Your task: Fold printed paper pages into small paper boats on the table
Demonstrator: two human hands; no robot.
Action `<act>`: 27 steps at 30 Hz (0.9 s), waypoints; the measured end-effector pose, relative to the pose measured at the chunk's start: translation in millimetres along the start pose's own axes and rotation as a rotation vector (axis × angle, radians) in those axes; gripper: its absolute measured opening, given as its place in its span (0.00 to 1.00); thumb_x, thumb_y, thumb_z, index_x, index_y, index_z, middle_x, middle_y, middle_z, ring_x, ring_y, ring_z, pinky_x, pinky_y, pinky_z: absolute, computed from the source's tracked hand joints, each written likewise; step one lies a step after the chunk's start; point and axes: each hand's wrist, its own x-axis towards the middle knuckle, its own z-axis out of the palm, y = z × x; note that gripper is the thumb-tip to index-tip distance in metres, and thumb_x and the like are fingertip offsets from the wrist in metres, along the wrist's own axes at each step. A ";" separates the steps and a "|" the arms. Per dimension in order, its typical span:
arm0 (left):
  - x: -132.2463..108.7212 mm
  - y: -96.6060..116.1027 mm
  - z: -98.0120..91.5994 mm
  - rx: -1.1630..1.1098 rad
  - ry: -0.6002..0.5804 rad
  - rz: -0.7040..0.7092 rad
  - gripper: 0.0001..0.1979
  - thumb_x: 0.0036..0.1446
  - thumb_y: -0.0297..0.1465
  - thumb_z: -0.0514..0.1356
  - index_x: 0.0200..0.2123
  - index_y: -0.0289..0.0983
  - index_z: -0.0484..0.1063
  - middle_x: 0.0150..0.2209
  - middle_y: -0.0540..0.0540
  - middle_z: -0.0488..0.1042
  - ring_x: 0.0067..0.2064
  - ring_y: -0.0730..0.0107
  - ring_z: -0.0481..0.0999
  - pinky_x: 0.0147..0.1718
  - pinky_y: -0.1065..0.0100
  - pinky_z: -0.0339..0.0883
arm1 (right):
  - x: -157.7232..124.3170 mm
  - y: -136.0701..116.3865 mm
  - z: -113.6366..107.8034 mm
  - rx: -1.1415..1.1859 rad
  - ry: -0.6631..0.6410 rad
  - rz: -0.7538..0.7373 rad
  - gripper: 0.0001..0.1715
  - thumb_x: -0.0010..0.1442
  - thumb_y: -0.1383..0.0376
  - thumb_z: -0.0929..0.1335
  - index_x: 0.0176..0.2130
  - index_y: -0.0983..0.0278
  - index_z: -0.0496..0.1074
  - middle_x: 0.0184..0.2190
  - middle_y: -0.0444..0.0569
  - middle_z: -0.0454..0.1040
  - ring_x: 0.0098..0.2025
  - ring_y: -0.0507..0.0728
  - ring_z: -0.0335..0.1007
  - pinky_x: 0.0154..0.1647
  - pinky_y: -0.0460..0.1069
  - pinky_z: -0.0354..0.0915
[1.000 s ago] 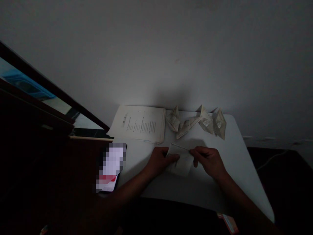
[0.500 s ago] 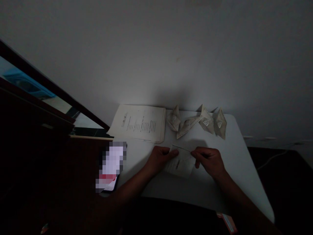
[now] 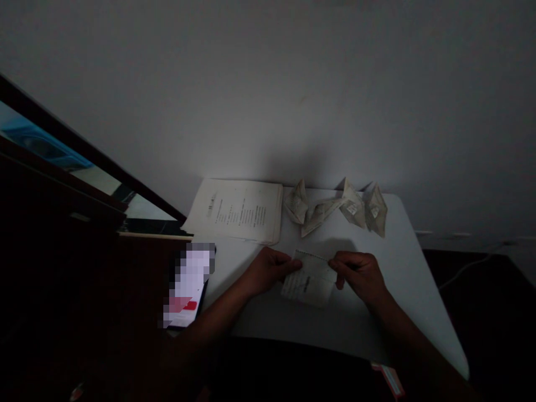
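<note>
A small folded sheet of printed paper [image 3: 310, 282] is held between my two hands, above the near part of the white table. My left hand [image 3: 268, 271] pinches its left upper edge, thumb on top. At the opposite upper corner, my right hand [image 3: 355, 273] grips the paper between thumb and fingers. Beyond the hands stand several folded paper boats, among them a left one [image 3: 297, 202], a tilted one [image 3: 321, 215] and a right one [image 3: 376, 209]. The fingers under the paper are hidden.
A stack of printed sheets [image 3: 238, 209] lies at the table's back left. On the left edge rests a lit phone [image 3: 188, 290], partly blurred out. The white table [image 3: 422, 296] meets a grey wall [image 3: 268, 100]. A cable [image 3: 464, 268] runs at the right.
The left thumb has slid slightly left along the paper, and the paper's face shows more now. Both hands still hold it in nearly the same place.
</note>
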 end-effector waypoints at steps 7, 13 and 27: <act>0.4 0.6 2.7 0.044 0.067 0.058 0.22 0.50 0.43 0.60 0.15 0.33 0.64 0.15 0.56 0.53 0.19 0.82 0.51 0.19 0.75 0.43 | -1.7 1.5 -0.1 0.028 -0.020 -0.005 0.21 0.56 0.59 0.68 0.16 0.64 0.69 0.11 0.42 0.66 0.16 0.48 0.57 0.20 0.46 0.54; 2.1 -3.7 7.5 -0.007 0.206 0.111 0.17 0.49 0.41 0.62 0.19 0.32 0.70 0.17 0.54 0.63 0.21 0.79 0.60 0.22 0.75 0.52 | -1.3 3.6 -0.2 0.025 -0.026 -0.024 0.22 0.57 0.59 0.68 0.15 0.64 0.69 0.12 0.43 0.66 0.17 0.49 0.58 0.21 0.46 0.54; 3.1 -0.8 12.8 0.070 0.352 0.120 0.11 0.45 0.36 0.65 0.27 0.34 0.75 0.23 0.50 0.73 0.25 0.74 0.70 0.25 0.73 0.61 | -0.4 4.0 -1.3 -0.001 -0.016 -0.030 0.22 0.56 0.59 0.68 0.15 0.63 0.68 0.11 0.43 0.66 0.16 0.49 0.58 0.21 0.46 0.56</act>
